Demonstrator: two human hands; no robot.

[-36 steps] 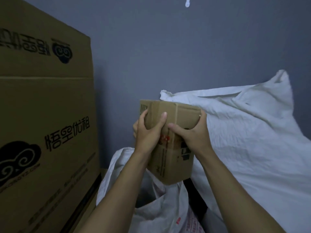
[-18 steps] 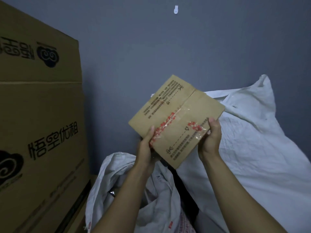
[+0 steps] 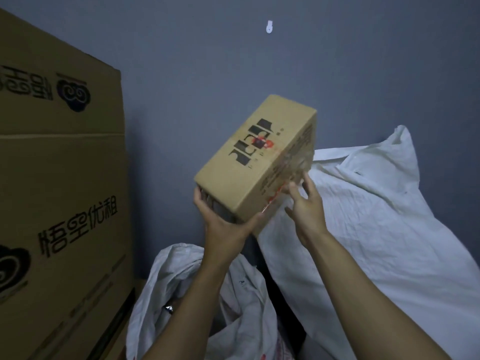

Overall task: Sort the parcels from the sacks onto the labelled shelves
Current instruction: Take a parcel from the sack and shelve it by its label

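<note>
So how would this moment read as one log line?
box: tilted above open sack | left hand: grips its lower end | right hand: open, fingers by its taped side | shelves: unseen

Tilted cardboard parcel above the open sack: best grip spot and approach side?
Grip the cardboard parcel across its short lower end, coming from underneath. It is a long box tilted far end up, so weight likely bears on that near end. The left hand grips there; the right hand only touches the taped long side with spread fingers.
</note>
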